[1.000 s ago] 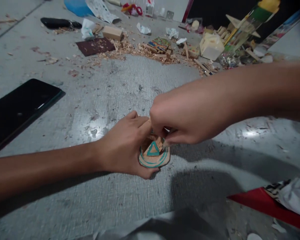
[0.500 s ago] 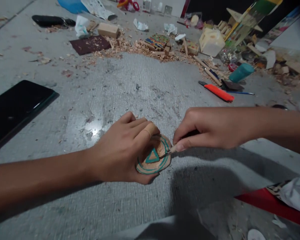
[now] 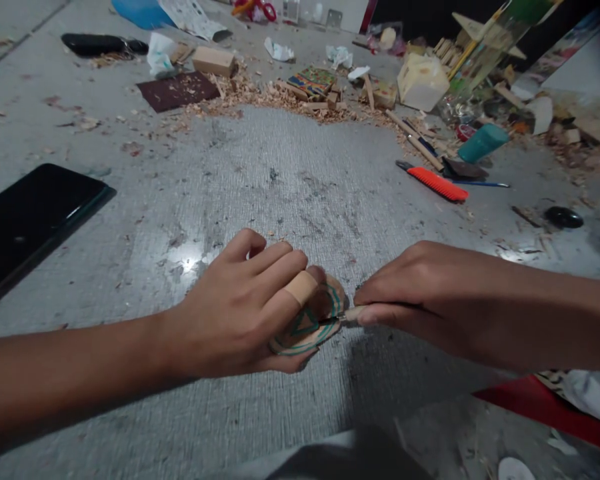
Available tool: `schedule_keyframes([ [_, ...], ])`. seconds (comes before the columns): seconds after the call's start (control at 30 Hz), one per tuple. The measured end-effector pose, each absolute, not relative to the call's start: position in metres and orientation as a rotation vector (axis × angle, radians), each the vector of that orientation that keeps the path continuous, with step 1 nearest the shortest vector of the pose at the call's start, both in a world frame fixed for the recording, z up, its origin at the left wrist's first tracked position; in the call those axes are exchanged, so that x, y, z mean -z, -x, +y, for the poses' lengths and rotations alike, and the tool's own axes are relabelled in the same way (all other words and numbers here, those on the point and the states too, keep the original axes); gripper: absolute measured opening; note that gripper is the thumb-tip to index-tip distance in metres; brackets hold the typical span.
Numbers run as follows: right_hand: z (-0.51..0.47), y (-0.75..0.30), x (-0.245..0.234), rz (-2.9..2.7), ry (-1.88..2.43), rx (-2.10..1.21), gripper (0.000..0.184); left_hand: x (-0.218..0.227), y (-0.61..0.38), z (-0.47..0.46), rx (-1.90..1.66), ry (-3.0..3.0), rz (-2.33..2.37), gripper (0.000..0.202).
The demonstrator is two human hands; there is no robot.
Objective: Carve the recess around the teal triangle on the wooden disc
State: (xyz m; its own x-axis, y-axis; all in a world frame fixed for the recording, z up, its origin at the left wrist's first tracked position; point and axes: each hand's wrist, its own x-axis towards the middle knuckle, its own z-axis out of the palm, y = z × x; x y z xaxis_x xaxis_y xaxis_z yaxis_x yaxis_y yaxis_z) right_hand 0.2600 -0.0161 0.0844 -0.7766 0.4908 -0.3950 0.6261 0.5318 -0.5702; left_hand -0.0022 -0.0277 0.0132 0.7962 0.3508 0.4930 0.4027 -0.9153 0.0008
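Note:
A round wooden disc (image 3: 314, 321) with a teal ring and a teal triangle lies on the grey mat (image 3: 260, 200). My left hand (image 3: 240, 313) is clamped over its left side, fingers curled on top; one finger wears a tan plaster. My right hand (image 3: 420, 303) comes in from the right, fingers pinched round a thin carving tool (image 3: 347, 315). The tool's tip rests on the disc's right part, beside the triangle. Most of the tool is hidden inside my fist.
A black phone (image 3: 27, 223) lies at the left. Wood shavings (image 3: 275, 97), wooden blocks (image 3: 214, 61), a sandpaper sheet (image 3: 177, 90), a red comb (image 3: 437, 185), a teal cap (image 3: 483, 143) and a white block (image 3: 423, 81) clutter the far side. Red cloth (image 3: 545, 417) lies at the lower right.
My right hand has dropped from above the disc to its right side and now lies low with the tool tip on the wood. My left hand shifted slightly, fingers further over the disc.

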Motion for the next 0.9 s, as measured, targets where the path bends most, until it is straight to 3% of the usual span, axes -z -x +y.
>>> schedule_keyframes([
  [0.17, -0.025, -0.260, -0.079, 2.358, -1.034, 1.145, 0.045, -0.013, 0.002, -0.025, 0.846, 2.715, -0.622, 0.047],
  [0.27, -0.033, -0.261, -0.077, 2.467, -1.014, 1.122, 0.043, -0.011, 0.003, -0.020, 0.833, 2.819, -0.751, 0.054],
  [0.43, -0.038, -0.268, -0.086, 2.782, -1.043, 0.822, 0.036, -0.009, 0.005, -0.015, 0.843, 2.999, -1.015, 0.068],
  [0.63, -0.039, -0.266, -0.097, 3.029, -0.976, 0.122, 0.020, -0.011, 0.004, -0.014, 0.913, 3.102, -1.080, 0.069],
  [0.9, -0.031, -0.264, -0.092, 3.015, -0.941, 0.109, 0.021, -0.010, 0.003, -0.016, 0.887, 3.138, -1.087, 0.069],
])
